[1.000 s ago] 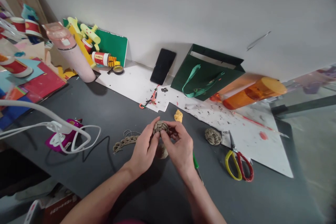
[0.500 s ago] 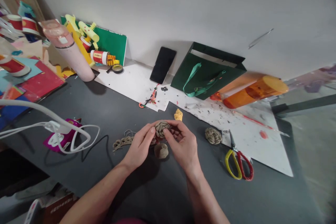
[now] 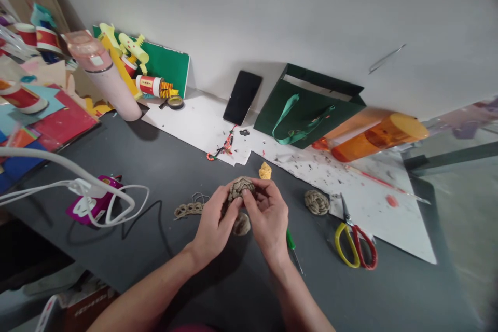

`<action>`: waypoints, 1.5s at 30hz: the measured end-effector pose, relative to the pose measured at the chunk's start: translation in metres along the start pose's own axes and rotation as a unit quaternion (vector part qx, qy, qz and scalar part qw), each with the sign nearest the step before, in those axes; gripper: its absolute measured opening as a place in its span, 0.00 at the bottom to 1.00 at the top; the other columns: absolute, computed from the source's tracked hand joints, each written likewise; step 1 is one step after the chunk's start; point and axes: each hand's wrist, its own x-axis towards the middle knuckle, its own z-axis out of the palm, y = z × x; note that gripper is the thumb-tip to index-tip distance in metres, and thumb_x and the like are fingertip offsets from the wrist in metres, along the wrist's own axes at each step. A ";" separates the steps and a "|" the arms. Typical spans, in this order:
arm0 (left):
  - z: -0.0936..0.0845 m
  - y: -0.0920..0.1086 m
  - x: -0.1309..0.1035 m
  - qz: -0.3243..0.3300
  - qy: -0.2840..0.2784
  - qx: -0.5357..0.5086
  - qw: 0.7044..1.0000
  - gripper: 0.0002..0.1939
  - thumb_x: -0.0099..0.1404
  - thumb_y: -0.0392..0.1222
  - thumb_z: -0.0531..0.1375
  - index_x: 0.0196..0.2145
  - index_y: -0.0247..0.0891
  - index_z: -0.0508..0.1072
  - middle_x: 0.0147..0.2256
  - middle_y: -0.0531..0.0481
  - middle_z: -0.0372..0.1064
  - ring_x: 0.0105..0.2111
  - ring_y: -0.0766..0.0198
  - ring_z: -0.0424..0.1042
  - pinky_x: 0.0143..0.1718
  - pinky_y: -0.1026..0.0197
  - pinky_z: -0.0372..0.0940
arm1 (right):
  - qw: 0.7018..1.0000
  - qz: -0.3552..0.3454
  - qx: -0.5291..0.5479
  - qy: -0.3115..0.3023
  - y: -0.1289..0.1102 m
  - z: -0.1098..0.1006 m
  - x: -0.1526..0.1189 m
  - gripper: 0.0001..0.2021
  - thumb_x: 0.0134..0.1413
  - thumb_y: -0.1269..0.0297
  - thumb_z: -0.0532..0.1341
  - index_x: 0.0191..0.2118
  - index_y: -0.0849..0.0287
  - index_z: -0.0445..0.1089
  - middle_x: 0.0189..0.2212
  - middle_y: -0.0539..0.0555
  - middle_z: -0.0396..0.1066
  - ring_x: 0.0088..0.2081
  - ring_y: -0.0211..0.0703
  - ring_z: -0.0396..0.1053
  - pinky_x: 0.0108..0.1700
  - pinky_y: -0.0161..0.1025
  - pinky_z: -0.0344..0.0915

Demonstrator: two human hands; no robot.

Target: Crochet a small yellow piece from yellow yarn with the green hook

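Between the fingertips of both hands is a rolled crocheted flower (image 3: 241, 187) in olive-brown yarn. My left hand (image 3: 218, 220) grips its left side and my right hand (image 3: 268, 212) its right, both thumbs pressed near the front. A scalloped crocheted strip (image 3: 189, 209) shows beyond my left hand; whether it joins the flower is hidden. Just below the flower is a round brown piece (image 3: 241, 224), partly covered by my fingers. A green-handled crochet hook (image 3: 292, 246) lies to the right of my right wrist. Farther right rests a similar crocheted flower (image 3: 316, 202).
Scissors (image 3: 354, 241) with yellow and red handles lie at right. A yellow lump (image 3: 265, 170) sits behind my hands. Along the wall stand a phone (image 3: 243, 97), a green gift bag (image 3: 307, 106) and a pink bottle (image 3: 107, 78). White cables (image 3: 116, 187) cross the left.
My hands have turned the flower, tilting its face, and drawn slightly closer together. The green-handled hook, hidden before behind my right hand and forearm, now shows. The crocheted strip has shifted a little right.
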 end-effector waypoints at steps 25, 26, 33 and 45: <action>-0.008 0.010 0.001 0.023 -0.040 0.120 0.992 0.12 0.74 0.43 0.50 0.48 0.37 0.69 0.44 0.42 0.75 0.41 0.56 0.73 0.44 0.55 0.66 | 0.991 -0.065 -0.113 -0.028 -0.004 -0.010 0.006 0.07 0.55 0.66 0.61 0.39 0.56 0.74 0.32 0.53 0.75 0.31 0.42 0.74 0.33 0.39 0.74; -0.009 0.010 0.001 0.018 -0.038 0.123 0.991 0.11 0.75 0.43 0.49 0.46 0.38 0.69 0.41 0.43 0.75 0.39 0.57 0.73 0.42 0.56 0.66 | 0.990 -0.071 -0.119 -0.028 -0.005 -0.010 0.006 0.07 0.54 0.66 0.61 0.39 0.56 0.73 0.32 0.53 0.75 0.30 0.42 0.74 0.33 0.39 0.74; -0.013 0.005 0.004 -0.005 -0.049 0.187 0.981 0.09 0.73 0.41 0.49 0.36 0.40 0.66 0.34 0.46 0.73 0.33 0.58 0.71 0.35 0.57 0.62 | 0.965 -0.165 -0.183 -0.084 -0.012 -0.015 0.005 0.13 0.56 0.71 0.58 0.45 0.54 0.74 0.36 0.53 0.72 0.25 0.38 0.67 0.29 0.38 0.71; -0.013 0.009 0.004 -0.004 -0.045 0.137 0.990 0.08 0.73 0.40 0.49 0.41 0.39 0.68 0.38 0.45 0.75 0.37 0.57 0.73 0.40 0.56 0.65 | 0.976 -0.114 -0.174 -0.069 -0.009 -0.013 0.005 0.10 0.53 0.68 0.60 0.42 0.56 0.74 0.33 0.52 0.74 0.24 0.39 0.68 0.27 0.37 0.70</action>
